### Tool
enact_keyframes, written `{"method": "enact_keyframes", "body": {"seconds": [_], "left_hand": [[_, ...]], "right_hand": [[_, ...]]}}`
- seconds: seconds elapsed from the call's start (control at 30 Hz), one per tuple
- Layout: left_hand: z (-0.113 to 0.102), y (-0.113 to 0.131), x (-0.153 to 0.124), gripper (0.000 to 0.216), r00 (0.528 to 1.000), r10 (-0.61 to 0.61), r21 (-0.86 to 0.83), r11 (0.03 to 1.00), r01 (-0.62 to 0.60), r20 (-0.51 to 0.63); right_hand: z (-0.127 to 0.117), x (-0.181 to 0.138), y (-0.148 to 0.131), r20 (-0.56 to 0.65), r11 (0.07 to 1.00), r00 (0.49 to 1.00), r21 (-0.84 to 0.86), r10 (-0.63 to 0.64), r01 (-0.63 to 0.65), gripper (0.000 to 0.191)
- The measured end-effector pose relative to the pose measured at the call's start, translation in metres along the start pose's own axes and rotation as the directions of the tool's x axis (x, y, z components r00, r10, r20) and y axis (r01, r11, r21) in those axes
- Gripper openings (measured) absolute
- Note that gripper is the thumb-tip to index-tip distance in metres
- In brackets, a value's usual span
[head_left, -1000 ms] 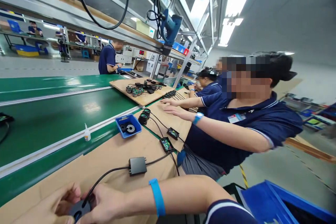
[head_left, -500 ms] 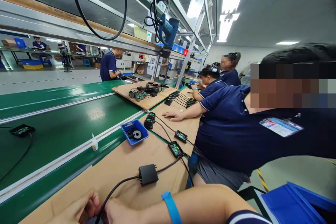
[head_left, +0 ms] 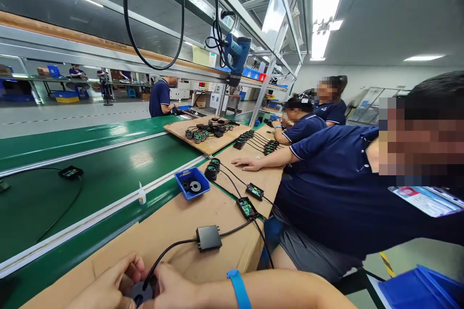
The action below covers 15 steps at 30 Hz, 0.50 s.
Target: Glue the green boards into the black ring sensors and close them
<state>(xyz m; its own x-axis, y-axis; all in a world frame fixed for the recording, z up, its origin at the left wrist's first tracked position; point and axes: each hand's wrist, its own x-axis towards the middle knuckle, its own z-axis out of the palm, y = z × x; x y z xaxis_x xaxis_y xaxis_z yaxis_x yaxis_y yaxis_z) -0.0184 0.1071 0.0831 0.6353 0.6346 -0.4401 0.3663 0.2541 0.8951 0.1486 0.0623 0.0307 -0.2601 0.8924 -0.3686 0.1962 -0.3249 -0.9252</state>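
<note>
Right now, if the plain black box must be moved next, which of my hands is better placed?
Probably the right hand: it is nearer to the box. The left hand is farther, on the other side of the disc. Both hands hold the disc.

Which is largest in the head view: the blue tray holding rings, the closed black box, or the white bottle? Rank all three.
1. Blue tray
2. Closed black box
3. White bottle
</note>
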Motion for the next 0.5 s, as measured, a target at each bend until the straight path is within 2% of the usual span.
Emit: {"method": "enact_keyframes", "body": {"seconds": [0.07,0.13,0.2,0.27,0.33,0.4,0.5], "left_hand": [[0.007,-0.001,-0.007,0.049,0.989,0.093,0.125,0.989,-0.079,-0.112],[0.017,-0.004,-0.014,0.048,0.934,0.248,0.359,0.922,-0.145,-0.259],[0.030,-0.011,-0.022,0.040,0.826,0.432,0.616,0.776,-0.135,-0.363],[0.043,-0.020,-0.032,0.036,0.706,0.590,0.790,0.609,-0.071,-0.392],[0.054,-0.030,-0.044,0.042,0.614,0.688,0.868,0.497,-0.012,-0.386],[0.061,-0.040,-0.056,0.051,0.549,0.738,0.890,0.454,0.028,-0.394],[0.068,-0.053,-0.072,0.061,0.501,0.748,0.885,0.457,0.087,-0.435]], "right_hand": [[0.000,-0.005,-0.006,-0.047,0.996,0.997,0.063,0.062,-0.059,0.041],[0.001,-0.007,-0.012,-0.064,0.993,0.996,0.103,0.059,-0.053,0.042],[0.003,-0.007,-0.016,-0.054,0.993,0.998,0.115,0.036,-0.030,0.039],[0.004,-0.009,-0.019,-0.043,0.991,0.999,0.136,0.006,0.000,0.036],[0.006,-0.013,-0.021,-0.036,0.986,0.999,0.167,-0.026,0.032,0.036],[0.007,-0.018,-0.019,-0.043,0.979,0.998,0.195,-0.048,0.056,0.039],[0.006,-0.021,-0.014,-0.047,0.970,0.997,0.230,-0.069,0.078,0.044]]}}
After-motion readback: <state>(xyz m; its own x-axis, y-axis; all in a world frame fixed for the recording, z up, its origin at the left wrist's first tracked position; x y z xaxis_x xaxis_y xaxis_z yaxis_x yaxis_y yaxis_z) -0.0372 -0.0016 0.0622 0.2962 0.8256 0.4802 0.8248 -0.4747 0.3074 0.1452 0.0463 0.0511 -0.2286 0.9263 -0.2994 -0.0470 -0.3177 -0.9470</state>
